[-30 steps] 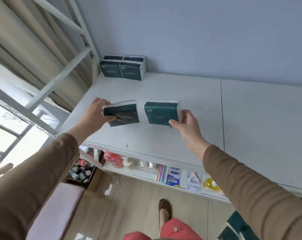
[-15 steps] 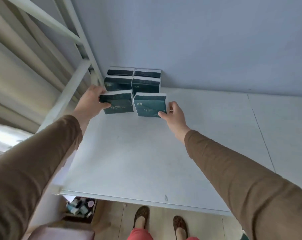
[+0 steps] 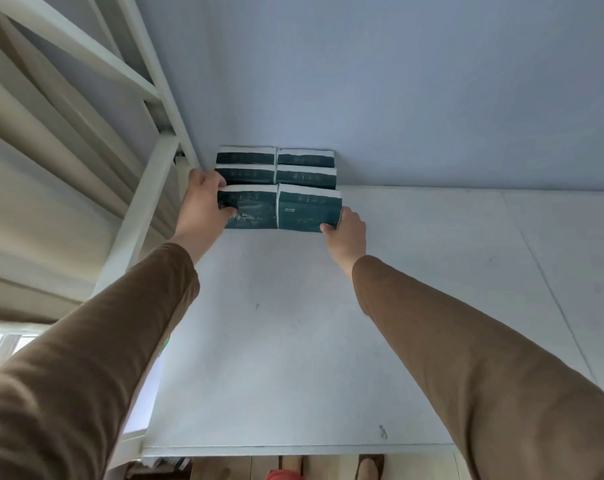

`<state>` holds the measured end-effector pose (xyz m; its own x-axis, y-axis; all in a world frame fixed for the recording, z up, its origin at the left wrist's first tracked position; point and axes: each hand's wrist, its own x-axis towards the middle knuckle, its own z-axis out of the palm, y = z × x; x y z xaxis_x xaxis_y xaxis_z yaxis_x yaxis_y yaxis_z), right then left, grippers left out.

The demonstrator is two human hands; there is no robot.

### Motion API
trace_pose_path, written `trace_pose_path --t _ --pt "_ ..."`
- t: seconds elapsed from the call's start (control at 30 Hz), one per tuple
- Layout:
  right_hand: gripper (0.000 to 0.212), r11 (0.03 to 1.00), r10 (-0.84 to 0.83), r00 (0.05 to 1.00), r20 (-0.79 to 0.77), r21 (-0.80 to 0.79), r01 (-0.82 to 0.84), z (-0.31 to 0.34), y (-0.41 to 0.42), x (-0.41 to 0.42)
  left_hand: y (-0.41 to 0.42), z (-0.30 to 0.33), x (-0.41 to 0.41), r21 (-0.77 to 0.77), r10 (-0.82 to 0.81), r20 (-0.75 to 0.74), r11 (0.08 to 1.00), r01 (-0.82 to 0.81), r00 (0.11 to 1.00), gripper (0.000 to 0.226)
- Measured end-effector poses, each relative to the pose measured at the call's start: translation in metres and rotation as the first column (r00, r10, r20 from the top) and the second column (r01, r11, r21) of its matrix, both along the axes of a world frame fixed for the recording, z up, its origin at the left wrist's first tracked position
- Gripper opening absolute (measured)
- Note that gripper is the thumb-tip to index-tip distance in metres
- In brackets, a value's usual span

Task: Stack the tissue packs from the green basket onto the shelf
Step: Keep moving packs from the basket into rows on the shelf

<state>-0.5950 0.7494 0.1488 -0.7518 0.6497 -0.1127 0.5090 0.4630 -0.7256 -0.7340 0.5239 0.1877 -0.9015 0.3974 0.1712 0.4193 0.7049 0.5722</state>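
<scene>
Both packs had advanced to the stack; left hand gripped the left pack, right hand pinched the right pack; an uneven release could topple them.

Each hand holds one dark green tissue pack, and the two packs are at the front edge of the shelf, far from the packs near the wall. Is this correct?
Not quite. In the head view the left hand and right hand each hold a tissue pack, but both packs are at the back of the shelf, directly in front of the stacked packs near the wall.
</scene>
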Motion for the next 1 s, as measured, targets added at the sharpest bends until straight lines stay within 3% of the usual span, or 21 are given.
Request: trace_pose_path --t 0.1,0.2,0.33,0.47,0.63,0.87,1.0 --pt "0.046 0.999 -0.014 1.0 0.013 -0.046 0.014 0.004 0.002 0.004 0.0 -0.002 0.01 -0.008 0.025 -0.013 1.0 -0.025 1.0 0.052" --pt "0.063 0.998 -0.016 1.0 0.025 -0.063 0.017 0.012 0.007 0.03 0.003 0.0 0.032 -0.082 0.046 -0.162 0.995 -0.06 0.986 0.068" --pt "0.057 0.993 0.016 0.999 0.052 0.117 -0.022 0.024 0.031 0.098 0.038 0.01 0.088 -0.115 -0.095 -0.303 0.991 0.063 0.948 0.063" --pt "0.052 0.943 -0.002 0.988 0.155 0.33 -0.05 0.034 0.066 0.196 0.107 0.007 0.176 -0.18 -0.351 -0.164 0.929 0.322 0.922 0.048" --pt "0.052 0.89 -0.101 0.971 0.218 0.455 -0.01 0.04 0.113 0.344 0.2 -0.001 0.308 -0.194 -0.59 -0.09 0.801 0.567 0.802 0.045" --pt "0.048 0.863 -0.214 0.947 0.24 0.5 0.069 0.036 0.182 0.571 0.317 -0.011 0.524 -0.21 -0.773 -0.094 0.631 0.747 0.627 0.044" --pt "0.04 0.859 -0.307 0.923 0.233 0.485 0.164 0.024 0.225 0.68 0.372 -0.021 0.626 -0.18 -0.817 -0.067 0.574 0.799 0.572 0.043"
